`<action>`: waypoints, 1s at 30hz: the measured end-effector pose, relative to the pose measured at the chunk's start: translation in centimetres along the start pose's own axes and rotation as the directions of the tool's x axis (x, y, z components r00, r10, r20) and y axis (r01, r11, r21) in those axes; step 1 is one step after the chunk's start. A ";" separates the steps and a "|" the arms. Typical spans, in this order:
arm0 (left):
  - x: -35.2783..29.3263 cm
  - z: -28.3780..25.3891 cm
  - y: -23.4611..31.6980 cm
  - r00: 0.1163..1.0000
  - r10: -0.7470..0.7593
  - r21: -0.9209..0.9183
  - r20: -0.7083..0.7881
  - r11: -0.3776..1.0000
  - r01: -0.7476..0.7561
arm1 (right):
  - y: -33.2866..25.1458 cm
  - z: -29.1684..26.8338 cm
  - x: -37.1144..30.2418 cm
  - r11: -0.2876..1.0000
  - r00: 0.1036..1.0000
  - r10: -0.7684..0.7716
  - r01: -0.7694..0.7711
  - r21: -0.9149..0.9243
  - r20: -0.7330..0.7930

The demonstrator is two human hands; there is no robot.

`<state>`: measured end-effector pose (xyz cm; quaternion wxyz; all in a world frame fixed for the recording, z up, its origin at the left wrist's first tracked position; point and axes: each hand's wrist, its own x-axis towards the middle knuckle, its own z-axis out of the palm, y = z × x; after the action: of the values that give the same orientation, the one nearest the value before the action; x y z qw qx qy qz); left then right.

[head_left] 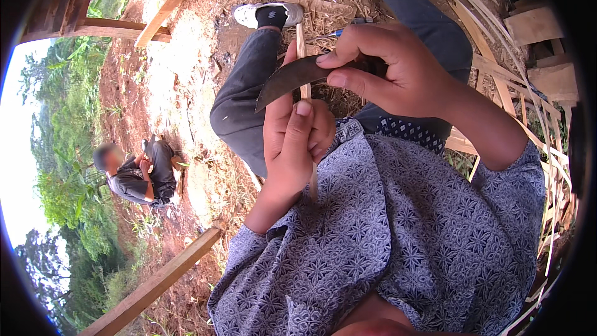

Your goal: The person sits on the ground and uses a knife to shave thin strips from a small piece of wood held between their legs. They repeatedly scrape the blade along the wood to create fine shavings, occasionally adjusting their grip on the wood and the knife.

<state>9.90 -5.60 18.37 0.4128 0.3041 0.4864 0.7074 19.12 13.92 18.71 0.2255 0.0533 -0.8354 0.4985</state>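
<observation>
My left hand (292,140) is closed around a slim, pale strip of wood or bamboo (301,43), its thumb pressed along the front. One finger stretches up beside the strip, partly behind the blade. In my right hand (404,71) is a knife with a dark, curved blade (287,82), pinched between thumb and fingers near the blade's base. Most of its handle is hidden in the palm. The blade lies across the strip just above my left hand, its tip pointing left; whether it touches the strip I cannot tell.
Shavings and wood scraps (323,7) litter the ground around my shoes. Long split strips (547,149) and timber blocks (533,26) are piled at the right. A wooden beam (155,280) stands lower left. Another person (146,174) sits at the left, before green plants.
</observation>
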 end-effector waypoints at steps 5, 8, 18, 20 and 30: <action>0.0 -0.1 -0.2 0.999 -0.045 -0.107 0.017 0.993 0.047 | 0.8 0.1 0.2 0.996 0.996 -0.083 0.081 -0.031 -0.037; -0.3 0.2 -0.1 0.996 -0.082 -0.135 -0.025 0.988 0.078 | 1.2 -0.6 0.1 0.989 0.994 -0.094 0.087 -0.122 -0.053; -1.1 0.5 0.2 0.996 -0.056 -0.067 -0.068 0.996 0.052 | 3.2 -7.7 0.8 0.990 0.804 0.129 -0.139 0.028 -0.580; -0.6 0.3 0.0 0.993 -0.072 -0.057 -0.089 0.996 0.067 | 2.9 -5.9 -0.2 0.985 0.896 0.170 -0.146 0.089 -0.411; 0.1 0.8 0.2 0.985 -0.073 0.063 -0.154 0.994 0.084 | 1.2 0.5 -0.4 0.999 0.999 -0.044 0.043 -0.024 -0.030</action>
<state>10.44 -5.19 18.81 0.3915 0.2442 0.5522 0.6944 18.93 14.06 17.40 0.2496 0.0613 -0.8362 0.4845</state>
